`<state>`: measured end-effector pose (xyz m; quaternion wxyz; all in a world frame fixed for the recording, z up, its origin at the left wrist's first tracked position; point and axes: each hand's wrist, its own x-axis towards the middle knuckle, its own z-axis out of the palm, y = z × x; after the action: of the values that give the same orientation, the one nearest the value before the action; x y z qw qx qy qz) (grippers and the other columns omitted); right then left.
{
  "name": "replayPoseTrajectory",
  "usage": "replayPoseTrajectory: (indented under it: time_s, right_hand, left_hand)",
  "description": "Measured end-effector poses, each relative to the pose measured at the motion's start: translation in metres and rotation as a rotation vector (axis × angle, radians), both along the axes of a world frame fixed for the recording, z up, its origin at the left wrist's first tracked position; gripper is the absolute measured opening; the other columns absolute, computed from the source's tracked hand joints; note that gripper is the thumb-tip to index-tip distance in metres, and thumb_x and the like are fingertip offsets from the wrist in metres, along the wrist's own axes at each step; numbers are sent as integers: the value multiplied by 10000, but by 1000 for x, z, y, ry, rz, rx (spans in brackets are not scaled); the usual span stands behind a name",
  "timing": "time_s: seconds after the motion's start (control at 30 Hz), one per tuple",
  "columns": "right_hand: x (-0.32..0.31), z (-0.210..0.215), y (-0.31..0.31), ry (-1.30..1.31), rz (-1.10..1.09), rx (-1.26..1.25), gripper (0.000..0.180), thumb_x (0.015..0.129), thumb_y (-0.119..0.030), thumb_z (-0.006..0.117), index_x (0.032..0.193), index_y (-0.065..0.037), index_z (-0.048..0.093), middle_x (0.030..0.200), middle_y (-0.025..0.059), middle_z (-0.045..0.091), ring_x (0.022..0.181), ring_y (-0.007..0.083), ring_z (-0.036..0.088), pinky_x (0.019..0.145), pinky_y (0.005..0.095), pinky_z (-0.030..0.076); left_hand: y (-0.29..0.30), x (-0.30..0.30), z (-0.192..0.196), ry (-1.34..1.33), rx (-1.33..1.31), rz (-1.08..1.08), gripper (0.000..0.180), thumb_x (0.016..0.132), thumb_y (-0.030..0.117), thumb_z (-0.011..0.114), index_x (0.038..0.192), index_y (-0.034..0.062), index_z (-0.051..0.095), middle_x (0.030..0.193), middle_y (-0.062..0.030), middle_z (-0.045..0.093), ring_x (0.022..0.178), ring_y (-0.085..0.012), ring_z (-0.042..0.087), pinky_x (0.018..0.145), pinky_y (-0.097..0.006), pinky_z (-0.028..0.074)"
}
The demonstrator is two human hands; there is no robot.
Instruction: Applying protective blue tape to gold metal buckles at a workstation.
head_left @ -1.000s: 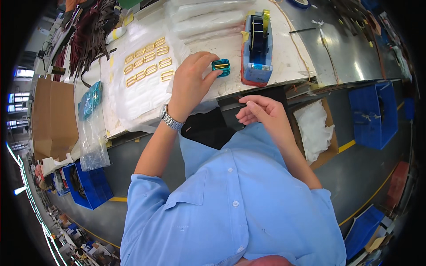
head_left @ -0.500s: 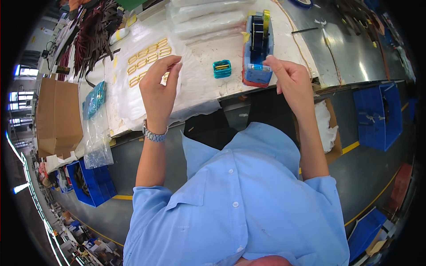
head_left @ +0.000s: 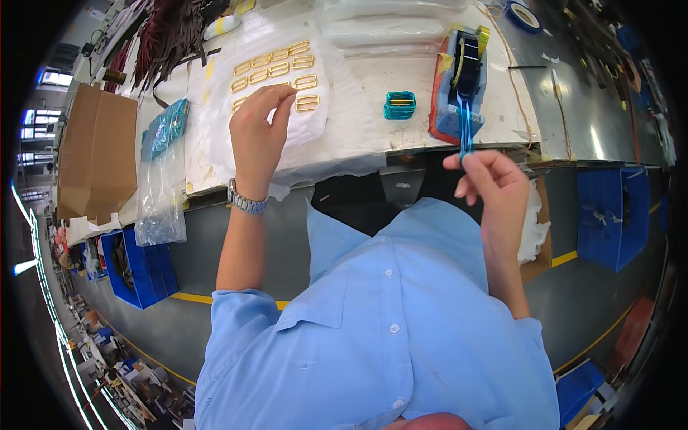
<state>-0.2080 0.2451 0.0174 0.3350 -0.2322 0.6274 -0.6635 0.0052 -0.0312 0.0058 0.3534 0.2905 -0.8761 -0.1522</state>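
My right hand [head_left: 498, 188] pinches the free end of a strip of clear tape [head_left: 466, 132], drawn taut toward me from a blue and red tape dispenser [head_left: 450, 107]. Over the left part of the table hovers my left hand [head_left: 258, 140], its thumb and forefinger curled nearly tip to tip; whatever is between them does not show. Beneath and beyond it, several gold slide buckles [head_left: 278, 70] lie in rows on white sheeting [head_left: 312, 136]. Between my hands sits a stack of buckles in teal film [head_left: 399, 106], close to the dispenser.
A clear bag with teal-wrapped pieces [head_left: 166, 132] hangs over the table's left edge beside a cardboard box [head_left: 97, 158]. Plastic-wrapped bundles [head_left: 387, 29] lie at the back. A blue tape roll [head_left: 522, 17] is at the far right. Blue bins [head_left: 613, 215] stand on both sides below.
My right hand has moved toward me from the dispenser, pulling out a length of tape. My left hand stays over the buckles with its fingertips closer together. The view has shifted slightly.
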Motion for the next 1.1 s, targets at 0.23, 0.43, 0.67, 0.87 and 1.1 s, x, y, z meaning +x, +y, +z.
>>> replayPoseTrajectory:
  time_s: [0.23,0.43,0.67,0.87,1.1]
  right_hand:
    - [28,-53,23,-288,92,94,188,1064,-174,690,1026,7,724,966,134,810,759,123,734,683,254,540]
    - [15,-93,23,-280,103,14,187,1068,-185,688,1040,-3,718,951,126,802,761,129,734,688,260,544]
    - [24,-68,29,-230,138,-13,151,1070,-141,677,1042,4,705,977,134,807,768,124,735,686,254,542]
    - [30,-67,29,-216,155,-61,128,1081,-119,658,1032,-4,684,989,109,810,798,106,742,690,239,534]
    - [35,-50,32,-163,121,-58,108,1079,-101,651,1044,0,660,992,115,806,818,114,746,706,241,549]
  left_hand:
    - [-23,1,-20,-215,-147,-177,89,921,38,749,1009,24,745,1040,-105,761,949,-300,714,832,-385,558]
    - [-20,-4,-21,-340,-133,-206,77,909,68,746,972,37,715,949,-101,707,938,-315,658,810,-439,532]
    - [-25,-8,-9,-471,-182,-223,65,897,25,733,952,31,698,908,-104,704,881,-304,664,785,-426,540]
    - [-34,2,13,-31,457,-19,101,978,91,763,964,-7,750,828,-13,701,731,-118,640,724,-278,541]
    - [58,-20,32,186,1402,-388,146,1023,131,741,1099,6,742,874,-2,688,762,-87,601,732,-233,484]
